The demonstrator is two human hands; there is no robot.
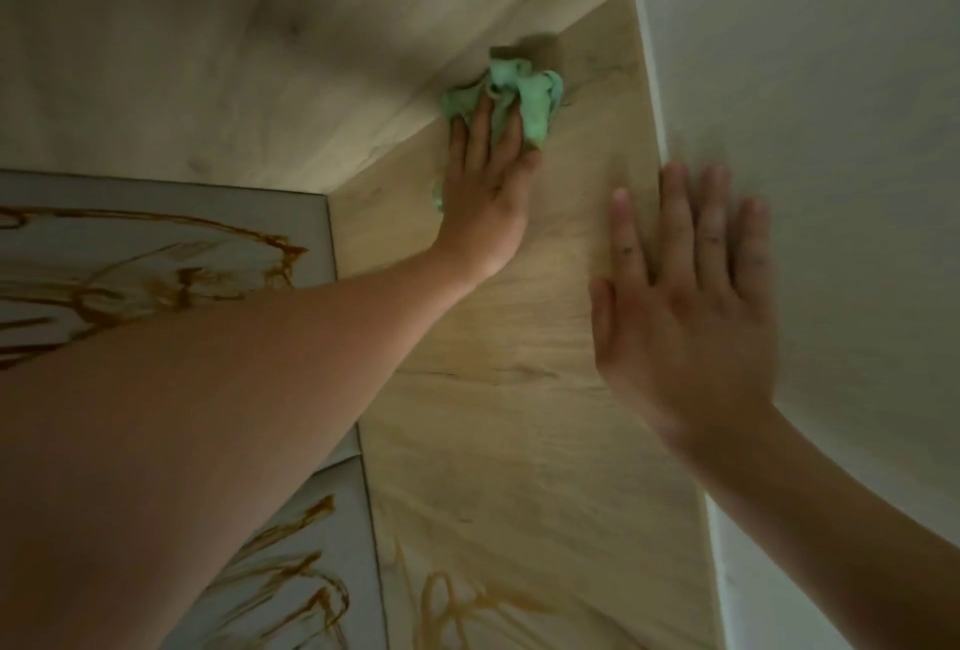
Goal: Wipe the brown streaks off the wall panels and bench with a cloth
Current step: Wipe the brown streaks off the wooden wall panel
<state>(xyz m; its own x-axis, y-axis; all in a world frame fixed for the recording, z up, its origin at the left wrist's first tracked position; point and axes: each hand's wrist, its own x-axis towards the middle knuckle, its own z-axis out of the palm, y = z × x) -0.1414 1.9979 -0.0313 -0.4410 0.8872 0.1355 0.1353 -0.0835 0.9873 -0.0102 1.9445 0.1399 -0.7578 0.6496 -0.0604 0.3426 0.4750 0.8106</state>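
A crumpled green cloth (524, 95) lies against a light wood panel (545, 337), close to the inner corner with another wood panel (208, 51). My left hand (491, 181) presses the cloth to the panel with straight fingers on top of it. My right hand (685, 296) lies flat and spread, across the edge between the wood panel and the white wall (831, 129). Brown streaks (457, 608) mark the lower part of the wood panel. More brown streaks (156, 275) cover the grey panel (291, 212) at the left, and others (291, 571) show below my forearm.
A dark smudge or shadow (545, 46) sits on the wood just above the cloth. The white wall fills the right side. My left forearm hides much of the grey panels.
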